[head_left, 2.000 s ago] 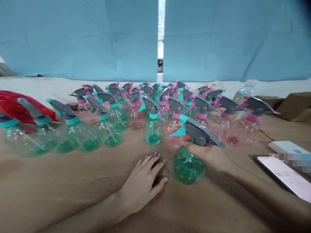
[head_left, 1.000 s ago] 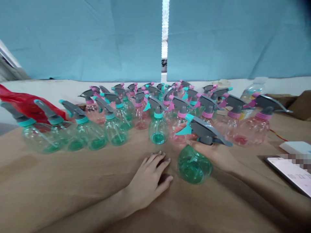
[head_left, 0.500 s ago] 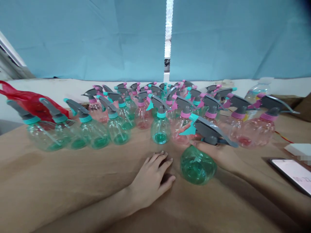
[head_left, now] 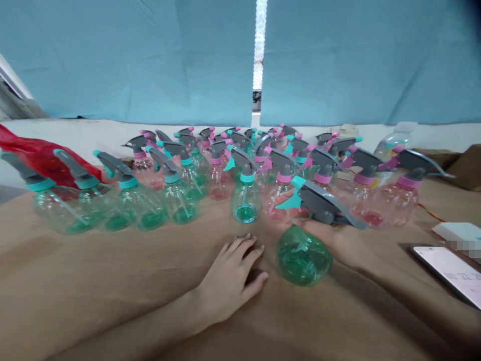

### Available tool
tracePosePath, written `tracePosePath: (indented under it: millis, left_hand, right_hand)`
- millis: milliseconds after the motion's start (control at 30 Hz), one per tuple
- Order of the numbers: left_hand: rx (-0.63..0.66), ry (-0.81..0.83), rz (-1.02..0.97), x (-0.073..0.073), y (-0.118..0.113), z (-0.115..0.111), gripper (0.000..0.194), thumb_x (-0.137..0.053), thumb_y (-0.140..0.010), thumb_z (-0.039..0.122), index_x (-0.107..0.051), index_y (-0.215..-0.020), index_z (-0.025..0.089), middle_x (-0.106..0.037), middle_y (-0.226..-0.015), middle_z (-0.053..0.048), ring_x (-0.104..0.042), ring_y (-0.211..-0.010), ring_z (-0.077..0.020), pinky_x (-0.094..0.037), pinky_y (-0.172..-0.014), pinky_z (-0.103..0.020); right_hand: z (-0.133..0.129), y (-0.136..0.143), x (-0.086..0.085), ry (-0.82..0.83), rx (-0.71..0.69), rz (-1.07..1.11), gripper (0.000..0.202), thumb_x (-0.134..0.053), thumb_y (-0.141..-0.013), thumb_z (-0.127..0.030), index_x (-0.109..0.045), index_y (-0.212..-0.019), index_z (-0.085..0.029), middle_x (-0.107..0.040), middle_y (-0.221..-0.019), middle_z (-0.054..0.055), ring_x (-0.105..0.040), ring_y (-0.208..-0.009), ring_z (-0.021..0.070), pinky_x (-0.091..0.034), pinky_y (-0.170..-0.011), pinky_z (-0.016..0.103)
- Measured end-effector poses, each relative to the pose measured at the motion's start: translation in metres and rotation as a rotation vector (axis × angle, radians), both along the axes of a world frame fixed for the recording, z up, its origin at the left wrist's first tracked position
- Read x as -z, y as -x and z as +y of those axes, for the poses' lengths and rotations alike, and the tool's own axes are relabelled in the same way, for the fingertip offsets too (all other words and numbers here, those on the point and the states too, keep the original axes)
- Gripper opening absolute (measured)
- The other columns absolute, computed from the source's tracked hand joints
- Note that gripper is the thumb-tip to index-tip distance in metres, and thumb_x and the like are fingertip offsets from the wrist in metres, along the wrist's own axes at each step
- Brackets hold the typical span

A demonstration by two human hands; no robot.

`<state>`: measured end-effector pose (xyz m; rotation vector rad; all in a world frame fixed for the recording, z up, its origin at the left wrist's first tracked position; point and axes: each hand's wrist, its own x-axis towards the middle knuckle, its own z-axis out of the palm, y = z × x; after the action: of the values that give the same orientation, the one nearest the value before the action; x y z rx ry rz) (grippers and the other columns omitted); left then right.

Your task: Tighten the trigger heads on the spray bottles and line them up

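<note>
My left hand (head_left: 235, 276) lies palm down on the brown table (head_left: 150, 265), its fingers apart and holding nothing. My right hand (head_left: 326, 235) is closed round the neck of a green spray bottle (head_left: 304, 258) with a grey and teal spray head; part of the fingers is hidden behind it. That bottle is tilted, its base toward me. Just beyond my left hand stands an upright green spray bottle (head_left: 245, 200). Several more green bottles (head_left: 182, 203) stand to the left, and pink bottles (head_left: 394, 200) stand to the right.
Further spray bottles crowd the back of the table. A red plastic bag (head_left: 48, 155) lies at the far left. At the right are a phone (head_left: 451, 271), a white box (head_left: 458, 231), a large clear bottle (head_left: 398, 138) and a cardboard box (head_left: 466, 168). A blue curtain (head_left: 150, 60) hangs behind.
The whole view has shifted slightly, so things appear a little further left. Both hands keep nearly the same pose, the right one still round the green bottle.
</note>
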<state>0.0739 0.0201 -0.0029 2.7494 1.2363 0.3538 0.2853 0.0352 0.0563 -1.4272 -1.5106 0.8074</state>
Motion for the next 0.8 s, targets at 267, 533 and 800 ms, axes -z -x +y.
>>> tracePosePath:
  millis: [267, 533, 800]
  left_hand:
    - [0.011, -0.015, -0.023, 0.0007, 0.0009, 0.0, 0.042, -0.052, -0.089, 0.035, -0.048, -0.126, 0.017, -0.048, -0.133, -0.011, -0.039, -0.124, -0.0272, -0.035, -0.099, -0.045]
    - [0.006, -0.011, -0.009, -0.0001, 0.0002, 0.0005, 0.042, -0.051, -0.09, 0.035, -0.047, -0.128, 0.017, -0.046, -0.134, -0.011, -0.038, -0.124, -0.0267, -0.034, -0.1, -0.045]
    - [0.002, -0.009, 0.003, -0.001, 0.0001, -0.0002, 0.042, -0.052, -0.09, 0.034, -0.048, -0.127, 0.016, -0.046, -0.133, -0.011, -0.038, -0.124, -0.0272, -0.035, -0.099, -0.044]
  right_hand:
    - [0.0042, 0.0018, -0.0003, -0.011, -0.009, -0.108, 0.011, -0.058, -0.073, -0.032, -0.058, -0.075, -0.021, -0.063, -0.072, 0.0, -0.059, -0.066, 0.0174, -0.047, -0.058, 0.029]
    - [0.005, 0.0002, 0.0018, -0.021, -0.025, -0.138, 0.016, -0.059, -0.075, -0.037, -0.059, -0.079, -0.022, -0.065, -0.072, 0.001, -0.06, -0.064, 0.0185, -0.047, -0.055, 0.029]
    - [0.006, -0.001, 0.0045, -0.05, -0.09, -0.086, 0.013, -0.056, -0.077, -0.034, -0.058, -0.074, -0.021, -0.064, -0.07, 0.001, -0.059, -0.062, 0.0173, -0.045, -0.053, 0.029]
